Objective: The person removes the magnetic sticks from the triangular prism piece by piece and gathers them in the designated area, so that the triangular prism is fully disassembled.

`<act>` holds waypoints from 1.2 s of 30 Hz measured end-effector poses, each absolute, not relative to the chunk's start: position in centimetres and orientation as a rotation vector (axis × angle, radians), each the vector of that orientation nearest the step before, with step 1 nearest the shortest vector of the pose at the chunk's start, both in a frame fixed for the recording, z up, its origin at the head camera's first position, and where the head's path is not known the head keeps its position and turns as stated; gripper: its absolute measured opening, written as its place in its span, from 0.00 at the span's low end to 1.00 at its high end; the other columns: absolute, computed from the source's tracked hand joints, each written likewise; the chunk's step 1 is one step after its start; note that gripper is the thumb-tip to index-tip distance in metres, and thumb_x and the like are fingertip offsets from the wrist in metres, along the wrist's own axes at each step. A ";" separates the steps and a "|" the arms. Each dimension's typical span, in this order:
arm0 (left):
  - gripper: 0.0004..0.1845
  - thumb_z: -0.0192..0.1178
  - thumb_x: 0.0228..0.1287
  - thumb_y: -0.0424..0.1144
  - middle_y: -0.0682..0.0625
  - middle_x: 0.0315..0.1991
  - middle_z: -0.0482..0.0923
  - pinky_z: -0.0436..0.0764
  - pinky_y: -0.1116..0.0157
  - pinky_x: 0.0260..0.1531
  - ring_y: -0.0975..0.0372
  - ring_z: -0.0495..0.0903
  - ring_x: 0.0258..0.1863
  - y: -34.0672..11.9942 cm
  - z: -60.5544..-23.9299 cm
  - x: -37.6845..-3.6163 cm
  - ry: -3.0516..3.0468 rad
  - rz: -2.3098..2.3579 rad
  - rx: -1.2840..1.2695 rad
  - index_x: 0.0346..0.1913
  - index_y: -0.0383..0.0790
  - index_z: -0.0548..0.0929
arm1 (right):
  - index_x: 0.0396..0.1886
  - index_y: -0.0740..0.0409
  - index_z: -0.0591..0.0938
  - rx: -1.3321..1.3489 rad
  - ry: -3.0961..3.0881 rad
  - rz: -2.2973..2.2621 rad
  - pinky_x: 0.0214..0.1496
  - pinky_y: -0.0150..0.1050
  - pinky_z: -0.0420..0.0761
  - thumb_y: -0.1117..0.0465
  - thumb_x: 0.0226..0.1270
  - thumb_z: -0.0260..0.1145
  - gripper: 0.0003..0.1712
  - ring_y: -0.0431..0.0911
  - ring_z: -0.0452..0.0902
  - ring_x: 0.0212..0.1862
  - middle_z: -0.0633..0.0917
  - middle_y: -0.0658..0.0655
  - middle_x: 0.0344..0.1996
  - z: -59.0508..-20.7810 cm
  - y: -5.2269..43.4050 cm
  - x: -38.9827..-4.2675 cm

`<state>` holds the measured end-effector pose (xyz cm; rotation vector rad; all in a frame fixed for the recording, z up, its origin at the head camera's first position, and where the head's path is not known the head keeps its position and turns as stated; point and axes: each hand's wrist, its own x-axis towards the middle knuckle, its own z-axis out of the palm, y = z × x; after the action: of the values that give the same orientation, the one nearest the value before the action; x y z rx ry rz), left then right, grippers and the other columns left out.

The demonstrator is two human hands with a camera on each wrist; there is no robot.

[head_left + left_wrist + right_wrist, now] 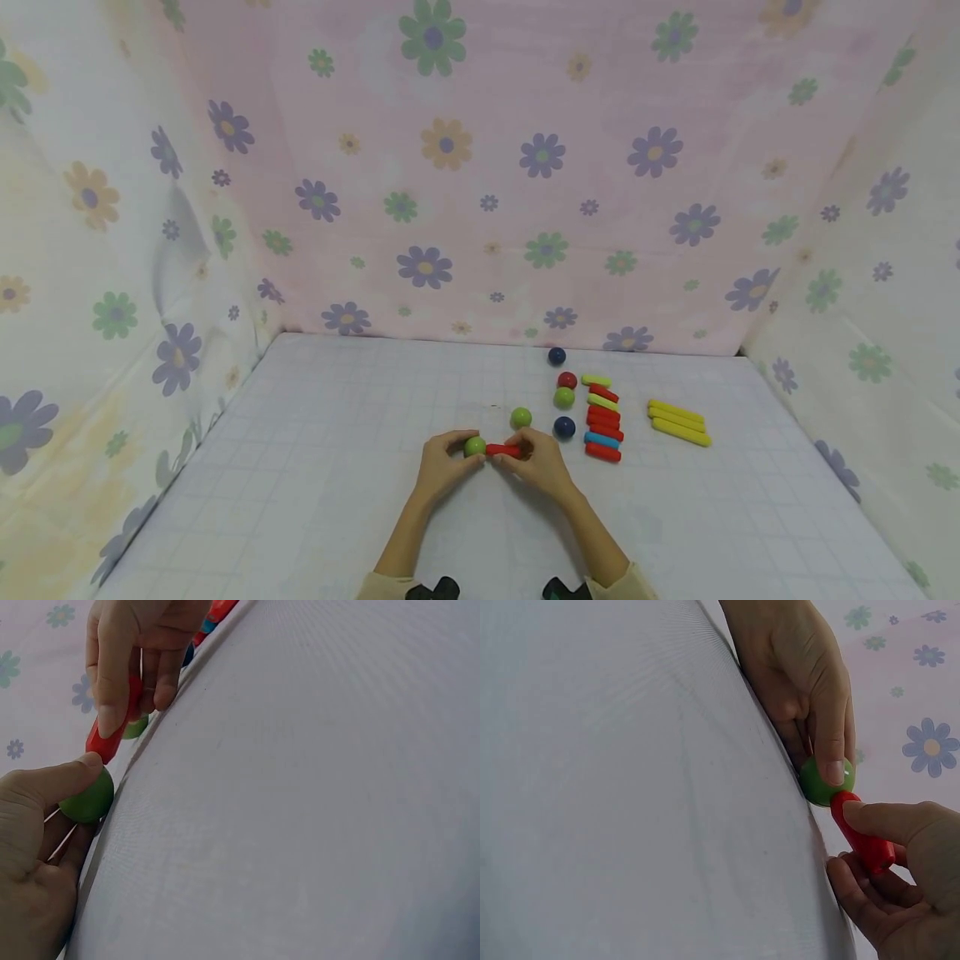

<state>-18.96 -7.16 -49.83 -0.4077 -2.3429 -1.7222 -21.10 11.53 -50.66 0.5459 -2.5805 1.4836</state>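
Observation:
My left hand (442,467) grips a green ball (475,447) between thumb and fingers, low over the white table. From the right, my right hand (542,463) pinches a short red stick (501,450) lying roughly level. The stick's left end meets the ball's side. In the left wrist view the red stick (112,735) slants down to the green ball (90,796), its tip right at my left thumb. Seen from the right wrist, the stick (862,838) lies under my right thumb, its narrower end against the ball (821,784).
Just beyond my hands lies another green ball (521,417). Right of it are a dark blue ball (564,428), a green ball (565,397), a red ball (567,381) and another dark ball (557,357). Several short coloured sticks (603,417) form a column beside three longer yellow sticks (678,422).

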 end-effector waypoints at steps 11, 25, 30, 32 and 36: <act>0.19 0.72 0.46 0.34 0.43 0.41 0.84 0.75 0.56 0.52 0.53 0.82 0.43 -7.4 -53.2 -20.6 -2.344 -1.665 -0.363 0.44 0.32 0.84 | 0.29 0.61 0.80 0.596 -2.533 1.461 0.28 0.28 0.75 0.65 0.50 0.74 0.11 0.37 0.71 0.26 0.79 0.51 0.24 -50.6 11.6 -20.7; 0.18 0.73 0.44 0.36 0.46 0.39 0.84 0.76 0.61 0.49 0.57 0.82 0.40 -7.4 -53.2 -20.6 -2.361 -1.628 -0.321 0.42 0.35 0.85 | 0.27 0.59 0.78 0.494 -2.551 1.515 0.24 0.28 0.70 0.63 0.51 0.74 0.11 0.37 0.67 0.23 0.74 0.48 0.20 -50.7 12.0 -20.4; 0.18 0.72 0.46 0.36 0.46 0.40 0.84 0.76 0.59 0.49 0.56 0.81 0.41 -7.3 -53.1 -20.5 -2.382 -1.618 -0.314 0.43 0.35 0.85 | 0.30 0.59 0.80 0.492 -2.513 1.604 0.28 0.28 0.74 0.63 0.52 0.73 0.10 0.38 0.71 0.25 0.79 0.51 0.25 -50.5 13.2 -20.2; 0.18 0.72 0.47 0.36 0.47 0.41 0.84 0.76 0.59 0.50 0.57 0.81 0.41 -7.3 -53.1 -20.5 -2.387 -1.618 -0.305 0.43 0.35 0.84 | 0.31 0.58 0.81 0.486 -2.501 1.609 0.31 0.27 0.76 0.64 0.52 0.73 0.09 0.38 0.73 0.27 0.81 0.51 0.26 -50.2 13.7 -20.0; 0.18 0.72 0.46 0.36 0.47 0.41 0.84 0.76 0.59 0.50 0.57 0.81 0.42 -7.2 -53.1 -20.6 -2.399 -1.624 -0.284 0.43 0.36 0.84 | 0.33 0.61 0.82 0.426 -2.507 1.620 0.32 0.28 0.76 0.66 0.52 0.73 0.09 0.40 0.74 0.29 0.82 0.53 0.27 -48.6 15.0 -19.0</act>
<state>-20.62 -7.24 -53.11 -0.2835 -2.3991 -1.6241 -18.98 15.02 -48.62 0.4264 -2.5068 1.6196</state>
